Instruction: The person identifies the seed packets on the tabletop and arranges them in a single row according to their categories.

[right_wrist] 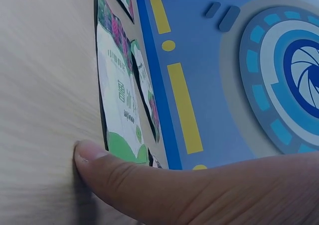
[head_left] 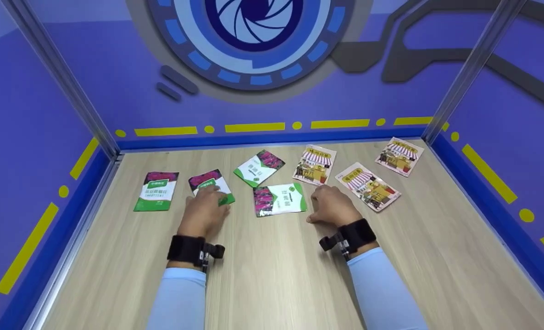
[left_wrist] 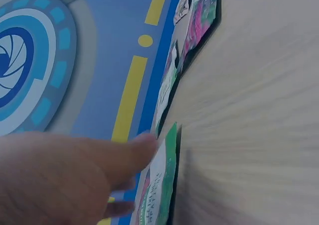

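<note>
In the head view my left hand (head_left: 204, 210) reaches over a seed packet (head_left: 224, 189) with pink flowers and a green label, hiding part of it. The left wrist view shows the thumb and fingers above the packet (left_wrist: 158, 185), not visibly pinching it. My right hand (head_left: 334, 206) is beside the green end of a sideways white seed packet (head_left: 281, 200), its thumb low by the wood. From the right wrist view, the thumb (right_wrist: 114, 172) lies close to the packet's green edge (right_wrist: 124, 148). Nothing shows in that hand's grasp.
Another green-labelled seed packet (head_left: 157, 191) lies at the left, and a tilted white one (head_left: 259, 167) at the back middle. Three pink packets with striped awnings (head_left: 314, 165) are spread on the right. Blue panels (head_left: 116, 101) wall in the wooden tabletop (head_left: 263, 275).
</note>
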`<action>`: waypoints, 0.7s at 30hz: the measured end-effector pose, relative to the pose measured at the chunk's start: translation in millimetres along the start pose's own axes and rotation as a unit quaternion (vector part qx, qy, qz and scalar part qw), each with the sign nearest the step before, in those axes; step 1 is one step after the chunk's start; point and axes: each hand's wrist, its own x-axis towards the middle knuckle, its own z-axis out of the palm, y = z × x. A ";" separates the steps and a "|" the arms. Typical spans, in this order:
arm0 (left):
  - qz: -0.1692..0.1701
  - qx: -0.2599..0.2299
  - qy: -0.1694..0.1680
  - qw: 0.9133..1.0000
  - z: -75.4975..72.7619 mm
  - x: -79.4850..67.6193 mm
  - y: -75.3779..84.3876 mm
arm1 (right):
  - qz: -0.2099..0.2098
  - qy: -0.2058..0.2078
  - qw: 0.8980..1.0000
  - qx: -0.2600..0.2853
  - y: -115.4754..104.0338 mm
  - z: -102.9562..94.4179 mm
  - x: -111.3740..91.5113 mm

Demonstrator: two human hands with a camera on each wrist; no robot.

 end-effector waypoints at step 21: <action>-0.038 0.005 0.021 0.999 0.1 3.8 -28.8 | -0.005 -0.017 1.000 -0.014 -2.8 -0.1 -1.5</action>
